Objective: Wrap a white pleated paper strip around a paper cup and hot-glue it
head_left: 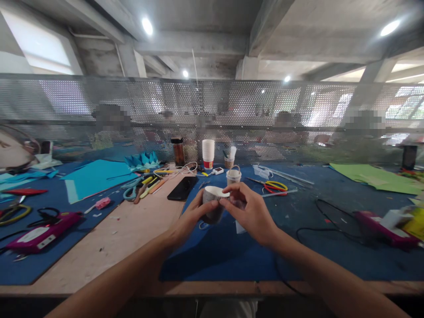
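Observation:
In the head view, a grey-wrapped cup (213, 215) with a white inside is held above the blue mat. My left hand (198, 211) is closed round its near left side, thumb across the front. The fingers of my right hand (250, 211) pinch together at the cup's right rim; any small piece between them is too blurred to tell. Just behind stands a small white cup with a looped handle (233, 176). A bit of clear plastic (240, 228) lies below my right hand.
Left of the hands lie a black phone (182, 188), scissors (131, 189) and cyan sheets (99, 174). Stacked paper cups (208, 153) and a dark bottle (177, 151) stand behind. Yellow-and-red scissors (275, 187) lie right. Purple power strips (44, 232) flank both sides, with a cable (326, 229) trailing right.

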Demonstrator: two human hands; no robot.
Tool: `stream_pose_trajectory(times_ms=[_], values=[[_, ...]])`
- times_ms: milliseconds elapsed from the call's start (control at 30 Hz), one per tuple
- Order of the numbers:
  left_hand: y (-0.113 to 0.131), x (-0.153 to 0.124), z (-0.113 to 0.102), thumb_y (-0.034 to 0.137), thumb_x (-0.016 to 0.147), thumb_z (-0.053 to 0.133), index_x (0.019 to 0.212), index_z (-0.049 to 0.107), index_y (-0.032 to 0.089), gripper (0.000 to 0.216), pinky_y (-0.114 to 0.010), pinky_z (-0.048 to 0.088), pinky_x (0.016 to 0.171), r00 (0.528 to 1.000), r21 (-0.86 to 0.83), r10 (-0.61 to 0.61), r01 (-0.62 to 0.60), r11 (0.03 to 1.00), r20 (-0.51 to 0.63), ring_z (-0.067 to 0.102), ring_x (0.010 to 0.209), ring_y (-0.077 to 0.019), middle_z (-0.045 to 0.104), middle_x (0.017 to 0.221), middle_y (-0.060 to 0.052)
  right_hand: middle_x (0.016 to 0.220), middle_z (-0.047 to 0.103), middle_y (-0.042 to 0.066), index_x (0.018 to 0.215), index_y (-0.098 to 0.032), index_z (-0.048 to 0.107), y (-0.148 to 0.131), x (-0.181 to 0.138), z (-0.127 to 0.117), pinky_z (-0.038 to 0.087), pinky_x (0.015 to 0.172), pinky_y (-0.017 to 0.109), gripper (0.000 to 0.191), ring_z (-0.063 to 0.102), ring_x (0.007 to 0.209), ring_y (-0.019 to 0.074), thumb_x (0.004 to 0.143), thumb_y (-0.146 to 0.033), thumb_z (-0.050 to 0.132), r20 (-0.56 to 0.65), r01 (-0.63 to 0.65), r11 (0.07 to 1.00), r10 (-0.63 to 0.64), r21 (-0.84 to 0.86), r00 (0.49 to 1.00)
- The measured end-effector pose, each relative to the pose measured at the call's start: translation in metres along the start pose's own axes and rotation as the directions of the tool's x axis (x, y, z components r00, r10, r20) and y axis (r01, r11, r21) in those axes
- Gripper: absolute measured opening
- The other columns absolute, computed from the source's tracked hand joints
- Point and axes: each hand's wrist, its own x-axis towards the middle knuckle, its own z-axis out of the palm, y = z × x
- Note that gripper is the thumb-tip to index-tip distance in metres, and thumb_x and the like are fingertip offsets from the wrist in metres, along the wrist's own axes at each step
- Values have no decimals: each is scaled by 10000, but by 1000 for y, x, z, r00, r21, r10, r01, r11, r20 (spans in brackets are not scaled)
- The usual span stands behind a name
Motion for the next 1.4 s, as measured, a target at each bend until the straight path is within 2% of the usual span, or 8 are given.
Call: stream_pose_trajectory(times_ms=[100, 200, 500, 700, 900, 1100, 1400], values=[[4, -1, -1, 409, 901, 660, 1245, 608, 267, 376, -313, 463, 851, 999, -73, -32, 32, 997, 5, 575, 1077, -225, 642, 1153, -41, 822, 612, -17, 1067, -225, 648, -2, 0, 0, 481, 690, 276, 166, 603, 737, 142, 912, -264, 689, 5, -8, 1000, 8, 4, 1000], [7, -1, -2, 404, 888, 669, 1232, 611, 272, 374, -306, 474, 836, 998, -106, -55, 55, 993, -2, 580, 1052, -217, 641, 1121, -30, 834, 629, -12, 1054, -222, 647, -3, 0, -1, 485, 694, 278, 153, 604, 738, 143, 912, -257, 690, 0, -9, 1000, 9, 14, 1000], [8, 0, -4, 437, 866, 677, 1142, 638, 254, 334, -285, 480, 815, 998, -117, -63, 60, 991, -19, 576, 1035, -208, 639, 1065, -25, 867, 659, -6, 1011, -219, 647, -2, 2, -4, 492, 721, 287, 108, 618, 762, 142, 918, -262, 684, -36, -4, 1000, 4, -9, 999], [11, -2, -4, 447, 853, 676, 1123, 642, 244, 339, -290, 498, 770, 997, -136, -74, 71, 988, -15, 594, 939, -191, 663, 1031, -27, 890, 673, 9, 1007, -227, 653, 2, 3, -5, 499, 733, 304, 102, 621, 770, 155, 924, -280, 681, -45, -7, 1000, 6, -27, 999], [11, -2, -5, 437, 868, 674, 1237, 640, 233, 422, -323, 510, 785, 997, -189, -67, 72, 979, 30, 620, 956, -217, 699, 1115, -68, 872, 668, 13, 1005, -229, 655, 1, 3, -7, 498, 724, 314, 97, 614, 759, 164, 925, -276, 683, -49, -23, 999, 21, -28, 999], [9, 0, -6, 420, 881, 662, 1257, 654, 217, 427, -352, 519, 831, 997, -247, -74, 80, 966, 34, 640, 999, -244, 716, 1140, -85, 866, 679, 9, 949, -224, 650, 2, 4, -6, 490, 712, 305, 58, 619, 751, 159, 916, -254, 687, -62, -17, 1000, 15, -18, 998], [11, 0, -5, 402, 869, 656, 1192, 684, 158, 406, -369, 533, 823, 993, -308, -108, 116, 944, 42, 678, 909, -247, 752, 1003, -104, 839, 671, 11, 890, -215, 629, -3, 6, -8, 496, 699, 307, 76, 624, 746, 162, 902, -254, 693, -67, -54, 998, 57, 44, 996]])
